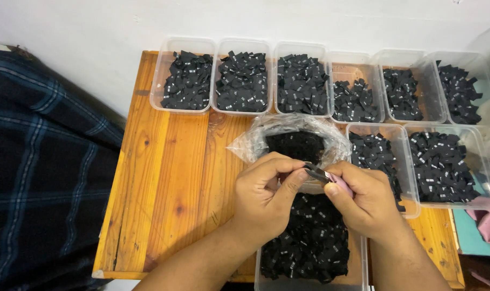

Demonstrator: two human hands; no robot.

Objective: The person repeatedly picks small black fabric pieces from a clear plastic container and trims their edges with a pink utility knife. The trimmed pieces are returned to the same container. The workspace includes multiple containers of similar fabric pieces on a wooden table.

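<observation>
The left hand (264,202) is pinching a small black label (308,168), and the right hand (363,202) is gripping pink-handled snips (331,178) against it. They are working near the tabletop's (169,178) front edge, so I think the blades could nick the left fingertips (300,175), being so close.

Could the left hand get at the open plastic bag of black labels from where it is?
Probably yes: the left hand sits just in front of the plastic bag, whose mouth is open, with nothing between them, though its fingers are pinching something.

Over the wooden table (169,178), the left hand (264,196) pinches a small black label (308,167) against pink-handled snips (331,179) gripped by the right hand (366,202). Below them sits a clear tub of black labels (309,242); behind, a plastic bag (296,140).
</observation>
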